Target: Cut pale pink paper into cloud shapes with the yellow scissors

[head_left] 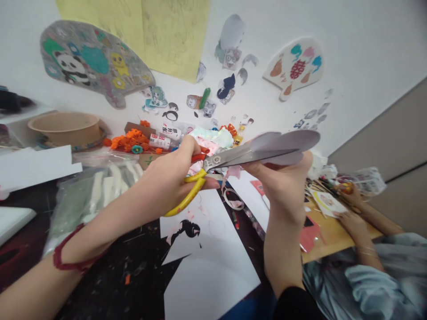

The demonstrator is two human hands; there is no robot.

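Observation:
My left hand (173, 171) is closed round the handles of a pair of scissors (228, 155), one handle yellow and the other red. The blades point right and lie against a rounded, lobed piece of pale grey paper (293, 140). My right hand (283, 180) pinches that paper from below, its fingertips partly hidden behind it. Below the scissors, white paper sheets (216, 266) lie on the dark table. On them rests a small black and pink paper cutout (190, 229), with pink scraps around it.
At the left are a clear plastic bag (76, 195) with pale strips inside and a round tan container (65, 122). Orange flower pieces (133, 140) lie by the wall. Decorated fan shapes (96, 58) hang above. A co-worker's hands (353, 224) rest at a wooden table on the right.

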